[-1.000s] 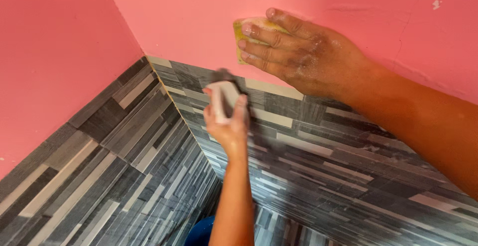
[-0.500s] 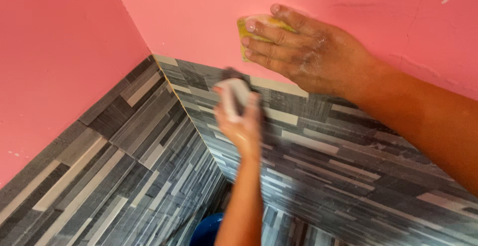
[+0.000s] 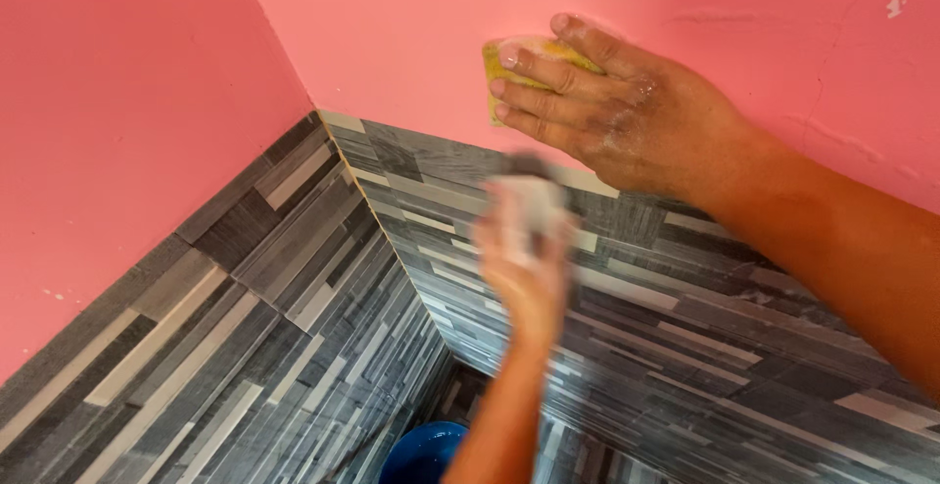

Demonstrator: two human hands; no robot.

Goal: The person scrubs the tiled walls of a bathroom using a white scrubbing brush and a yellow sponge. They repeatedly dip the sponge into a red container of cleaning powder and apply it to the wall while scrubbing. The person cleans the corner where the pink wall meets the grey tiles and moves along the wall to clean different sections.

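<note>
In the head view, the right hand (image 3: 627,117) sits in the upper middle of the frame, fingers spread flat and pressing a yellow sponge (image 3: 519,58) against the pink wall (image 3: 411,44); the sponge peeks out from under the fingertips, just above the top edge of the grey striped tiles (image 3: 685,347). The hand is dusted with white residue. Its forearm runs down to the right edge of the frame and covers part of the tiling there.

The left hand (image 3: 529,259) is at the centre, blurred by motion, clenched around a small pale block-like tool (image 3: 524,205) with a dark top, held against the tiled wall just below the tile edge. What the tool is exactly cannot be told through the blur. Its arm rises from the lower middle of the frame.

The two walls meet in a corner left of centre. At the bottom middle, partly hidden by the left arm, is the rim of a blue bucket (image 3: 421,450)
</note>
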